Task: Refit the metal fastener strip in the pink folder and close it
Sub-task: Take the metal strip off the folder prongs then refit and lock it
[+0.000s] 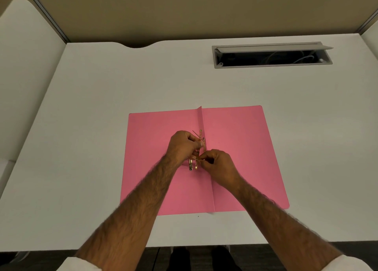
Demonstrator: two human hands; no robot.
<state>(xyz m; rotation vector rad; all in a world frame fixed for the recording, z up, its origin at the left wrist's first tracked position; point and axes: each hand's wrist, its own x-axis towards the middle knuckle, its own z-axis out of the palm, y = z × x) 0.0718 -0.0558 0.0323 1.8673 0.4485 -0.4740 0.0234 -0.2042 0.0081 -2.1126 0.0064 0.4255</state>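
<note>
The pink folder (241,148) lies open and flat on the white desk, its spine fold running up the middle. Over that fold both hands work on the gold metal fastener strip (193,164). My left hand (183,146) grips the strip's upper part, with thin prongs sticking up past the fingers. My right hand (218,164) pinches the strip's lower part between thumb and fingertips. The strip's rounded lower end shows just below the left hand. How it sits against the spine holes is hidden by the fingers.
The white desk (102,127) reaches well beyond the folder on every side. An open grey cable tray (272,55) with wires is set into the desk at the back right. Beige partition walls close the back and left. The desk's front edge lies near my forearms.
</note>
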